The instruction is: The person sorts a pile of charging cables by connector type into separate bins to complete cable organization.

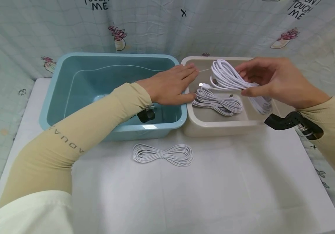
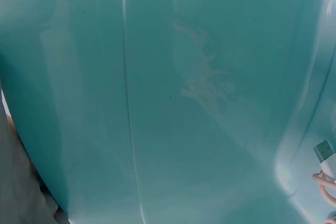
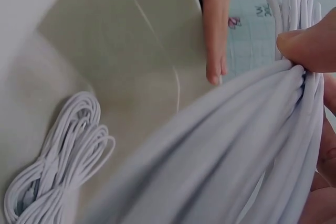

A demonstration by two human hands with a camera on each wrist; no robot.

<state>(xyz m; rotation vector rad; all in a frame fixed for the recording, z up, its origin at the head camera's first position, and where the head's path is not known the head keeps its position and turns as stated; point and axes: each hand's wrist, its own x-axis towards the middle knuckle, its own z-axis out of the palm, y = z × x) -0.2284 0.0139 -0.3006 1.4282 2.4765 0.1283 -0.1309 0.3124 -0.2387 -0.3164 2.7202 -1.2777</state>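
My right hand (image 1: 281, 81) pinches a thick coiled white cable (image 1: 227, 74) at its middle, thumb in front, over the beige bin (image 1: 214, 124). In the right wrist view the strands of this cable (image 3: 210, 145) fan out below the thumb. Beneath it, a second coiled white cable (image 1: 218, 103) lies inside the beige bin. My left hand (image 1: 171, 85) has its fingers extended across the adjoining rims of the blue bin (image 1: 109, 56) and the beige one, holding nothing. Its fingers also show at the top of the right wrist view.
A figure-eight coil of white cable (image 1: 162, 155) lies on the white tabletop (image 1: 202, 195) in front of the bins. Inside the blue bin, a USB plug (image 2: 325, 153) with a bit of cord shows in the left wrist view. Printed cloth (image 1: 155, 29) hangs behind.
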